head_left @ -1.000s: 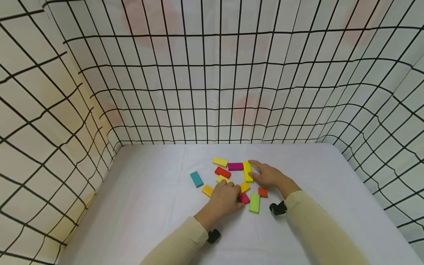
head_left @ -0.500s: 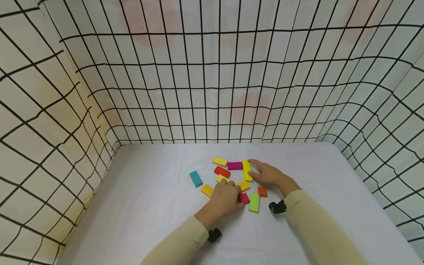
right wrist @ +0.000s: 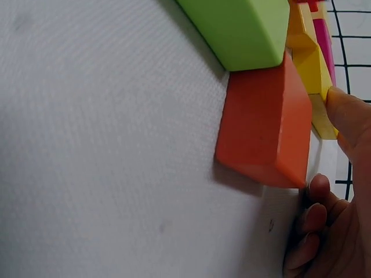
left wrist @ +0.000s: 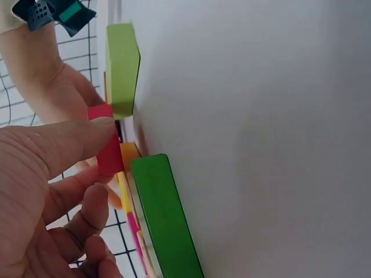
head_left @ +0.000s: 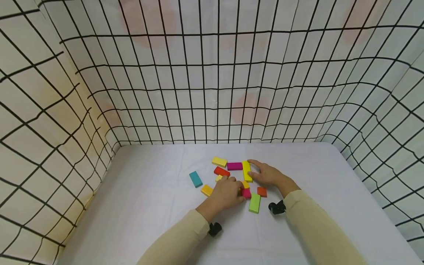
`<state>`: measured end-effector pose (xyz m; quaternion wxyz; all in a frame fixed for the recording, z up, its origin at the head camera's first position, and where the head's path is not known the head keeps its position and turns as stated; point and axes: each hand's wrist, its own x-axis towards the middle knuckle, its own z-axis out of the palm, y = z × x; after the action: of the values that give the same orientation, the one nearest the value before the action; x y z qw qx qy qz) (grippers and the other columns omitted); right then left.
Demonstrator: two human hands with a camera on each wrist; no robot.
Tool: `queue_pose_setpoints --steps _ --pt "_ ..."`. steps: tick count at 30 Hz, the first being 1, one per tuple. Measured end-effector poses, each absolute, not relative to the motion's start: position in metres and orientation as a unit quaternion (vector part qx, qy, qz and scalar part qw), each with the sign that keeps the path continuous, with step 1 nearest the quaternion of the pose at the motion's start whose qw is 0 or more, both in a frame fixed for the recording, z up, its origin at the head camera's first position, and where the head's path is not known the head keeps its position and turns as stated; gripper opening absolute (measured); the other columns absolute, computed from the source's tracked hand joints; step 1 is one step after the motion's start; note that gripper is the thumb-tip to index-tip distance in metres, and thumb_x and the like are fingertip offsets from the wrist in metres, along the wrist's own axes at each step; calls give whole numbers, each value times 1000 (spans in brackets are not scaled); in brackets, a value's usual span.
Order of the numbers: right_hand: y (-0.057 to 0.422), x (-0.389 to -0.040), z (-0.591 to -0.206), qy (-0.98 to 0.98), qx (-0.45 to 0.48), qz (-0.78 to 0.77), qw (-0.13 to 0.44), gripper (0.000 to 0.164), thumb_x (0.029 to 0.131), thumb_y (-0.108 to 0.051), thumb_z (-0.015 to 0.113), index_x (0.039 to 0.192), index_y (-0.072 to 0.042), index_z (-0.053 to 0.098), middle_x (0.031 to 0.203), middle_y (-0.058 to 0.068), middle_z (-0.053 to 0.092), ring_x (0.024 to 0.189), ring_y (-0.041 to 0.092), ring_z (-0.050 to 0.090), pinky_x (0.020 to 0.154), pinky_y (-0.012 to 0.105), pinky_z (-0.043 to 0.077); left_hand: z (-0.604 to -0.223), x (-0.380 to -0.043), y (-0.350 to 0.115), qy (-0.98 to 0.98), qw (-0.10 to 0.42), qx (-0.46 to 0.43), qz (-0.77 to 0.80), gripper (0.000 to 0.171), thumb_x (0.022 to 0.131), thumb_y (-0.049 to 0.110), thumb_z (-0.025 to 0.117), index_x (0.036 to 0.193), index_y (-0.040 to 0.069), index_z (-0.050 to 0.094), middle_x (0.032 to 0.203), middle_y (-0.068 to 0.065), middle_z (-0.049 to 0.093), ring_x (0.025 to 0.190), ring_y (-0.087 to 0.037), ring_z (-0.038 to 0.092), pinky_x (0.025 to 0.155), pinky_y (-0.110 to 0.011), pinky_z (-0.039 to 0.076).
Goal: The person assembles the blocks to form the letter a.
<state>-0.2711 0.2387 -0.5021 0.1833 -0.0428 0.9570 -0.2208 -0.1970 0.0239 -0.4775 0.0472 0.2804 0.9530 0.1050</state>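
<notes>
My left hand [head_left: 226, 193] pinches a crimson block [left wrist: 108, 145] between thumb and index finger; the other fingers are loosely curled. A dark green block [left wrist: 165, 214] lies beneath that hand, hidden in the head view. To the right, my right hand [head_left: 269, 175] holds a long yellow block [head_left: 246, 171], with the thumb near its close end and a finger at its far end. Between the hands are an amber block [head_left: 245, 184], partly covered, and a lime green block [head_left: 254, 203]. An orange-red block [right wrist: 261, 121] touches or nearly touches the lime one.
Farther back on the white tabletop [head_left: 149, 184] lie a magenta block [head_left: 234, 166], a red block [head_left: 221, 171] and a pale yellow block [head_left: 219, 162]. A teal block [head_left: 195, 179] and an orange-yellow block [head_left: 207, 190] sit left. Black wire grid [head_left: 212, 88] encloses the back and sides.
My left hand has shifted slightly right and away from me, carrying the crimson block closer to the amber one. The right hand stays in place on the yellow block.
</notes>
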Motion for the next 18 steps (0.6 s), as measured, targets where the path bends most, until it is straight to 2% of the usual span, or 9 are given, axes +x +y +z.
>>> queue_pose_setpoints --steps 7,15,18 --pt "239 -270 -500 956 -46 -223 183 72 98 -53 58 161 -32 30 162 22 37 147 49 36 111 72 33 -479 -205 34 946 56 294 123 37 90 45 76 119 23 74 102 7 72 93 -8 55 83 -23 44" --pt "239 -269 -499 956 -50 -224 183 73 98 -53 58 161 -31 29 162 22 37 148 49 35 111 73 33 -479 -213 45 941 83 298 134 43 92 45 73 131 26 70 120 8 72 110 -11 61 106 -32 44" --pt "238 -270 -498 957 -48 -222 183 73 98 -53 59 161 -31 29 162 22 37 147 50 35 110 73 34 -478 -216 47 945 96 287 126 44 93 46 72 132 26 69 122 8 72 109 -11 61 102 -30 46"
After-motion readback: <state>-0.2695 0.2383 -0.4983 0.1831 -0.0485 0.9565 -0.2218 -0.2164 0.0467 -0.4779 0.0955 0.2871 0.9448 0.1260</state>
